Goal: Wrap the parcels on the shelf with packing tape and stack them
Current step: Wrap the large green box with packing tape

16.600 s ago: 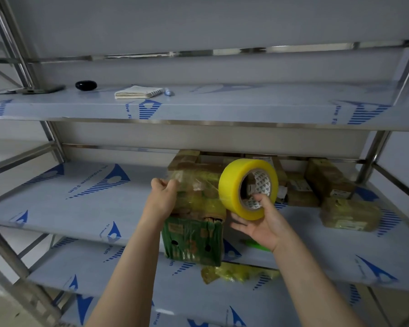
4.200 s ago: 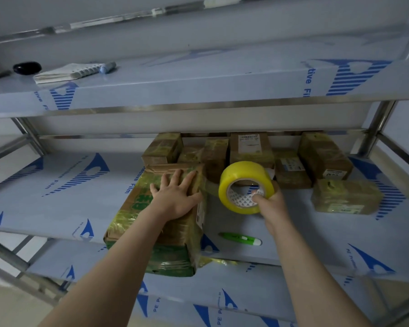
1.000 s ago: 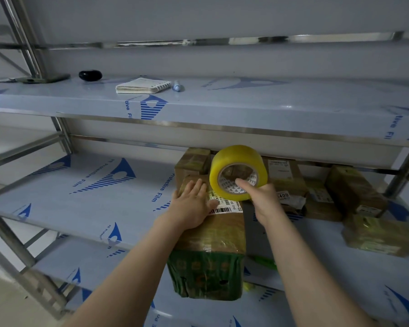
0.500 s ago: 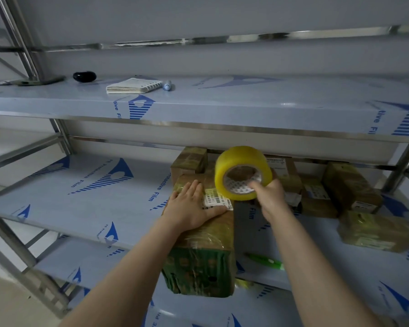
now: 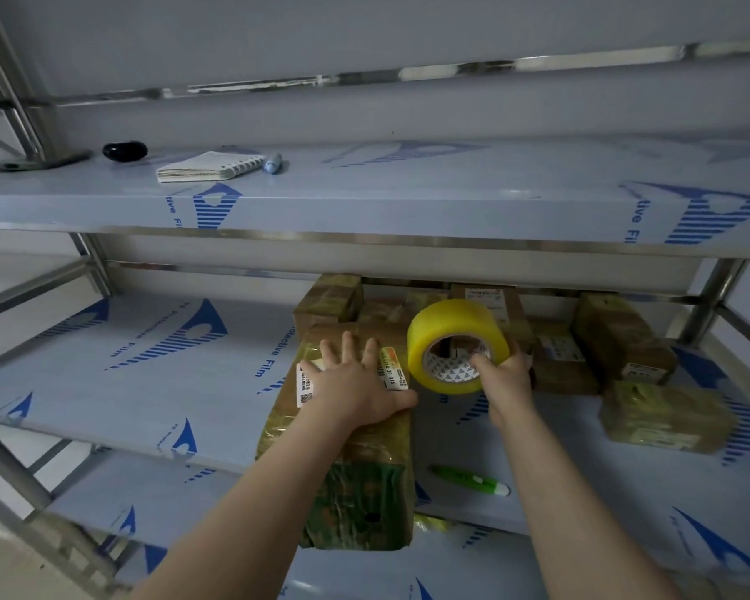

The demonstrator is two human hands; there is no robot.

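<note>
**Tape roll held at the parcel's right flank**

Head view: the parcel point(image 5: 377, 443) lies on the middle shelf point(image 5: 148, 374). Its long axis runs away from the person, and its green near end hangs past the shelf's front edge. The left hand point(image 5: 356, 383) lies flat on the parcel's top with fingers spread, pressing it down. The right hand point(image 5: 505, 376) holds the yellow tape roll point(image 5: 455, 326) with a finger hooked into the core, just right of the parcel's far half and off the shelf. The roll's opening faces the person. The next band likely has to cross the parcel's short way, leftward from the roll, so the right hand leads. Other parcels point(image 5: 667, 415) sit behind and to the right, and a green tool point(image 5: 468, 479) lies near the front edge.
</note>
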